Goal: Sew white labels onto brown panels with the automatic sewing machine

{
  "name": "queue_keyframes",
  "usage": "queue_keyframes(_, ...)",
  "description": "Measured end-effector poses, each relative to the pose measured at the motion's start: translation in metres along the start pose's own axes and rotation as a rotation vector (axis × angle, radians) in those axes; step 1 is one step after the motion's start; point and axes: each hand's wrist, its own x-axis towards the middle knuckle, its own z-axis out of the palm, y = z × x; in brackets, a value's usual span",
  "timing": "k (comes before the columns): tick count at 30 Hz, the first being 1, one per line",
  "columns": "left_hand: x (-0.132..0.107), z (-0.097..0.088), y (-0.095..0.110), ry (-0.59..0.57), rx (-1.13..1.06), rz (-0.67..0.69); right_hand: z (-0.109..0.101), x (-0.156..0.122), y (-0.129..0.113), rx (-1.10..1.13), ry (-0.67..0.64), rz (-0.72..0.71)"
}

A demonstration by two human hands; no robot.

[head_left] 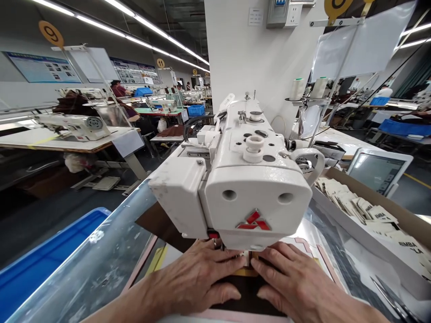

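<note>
My left hand (195, 278) and my right hand (296, 282) lie flat on a dark brown fabric piece (247, 291), fingers spread, with their fingertips close together just below the machine head. A white industrial sewing machine head (249, 188) fills the middle of the view and hides the needle area. A thin yellow strip (245, 272) shows between my hands. A pale pink frame (141, 264) runs along the left of the work, and its other edge (323, 264) lies to the right.
A cardboard box of cream printed labels (353, 202) stands on the right, with scissors (393, 300) near the lower right corner. A blue bin (37, 264) sits at lower left. Other sewing stations fill the hall behind, and a seated person (117, 89) works far back.
</note>
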Motion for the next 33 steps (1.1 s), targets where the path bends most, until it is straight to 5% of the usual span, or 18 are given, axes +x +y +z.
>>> queue_keyframes(9,-0.002,0.001,-0.005,0.004,0.064,0.043,0.022,0.004,-0.005,0.044,-0.163,0.097)
queue_keyframes(21,-0.001,0.004,-0.003,0.075,0.105,0.079,0.011,0.006,-0.007,0.082,-0.28,0.116)
queue_keyframes(33,-0.003,-0.002,0.002,0.033,0.056,0.027,0.017,0.011,-0.002,-0.037,-0.2,0.004)
